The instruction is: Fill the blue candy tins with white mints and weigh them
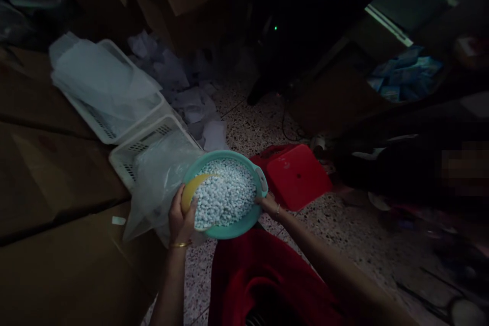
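While the left hand (182, 218) grips a yellow scoop (193, 189) at the near-left rim of a teal basin (250, 218), the right hand (270, 205) clasps the basin's right edge just below its handle, a ring showing on one finger and a gold bangle (180, 244) on the left wrist. The basin sits just below the centre of the frame, tilted a little toward the left, and is heaped with small pale blue-white pellets (227, 192); the scoop's bowl lies against that heap. Left of the basin, touching it, a clear plastic bag (158, 178) rests in a white slotted basket (147, 145), with a second white basket (109, 130) holding more plastic sheets in the upper left. Right of the basin, a red stool (298, 173) stands on the speckled floor (252, 127). Brown cardboard boxes (53, 173) fill the left side, and red cloth (260, 275) covers the person's lap at the bottom centre.
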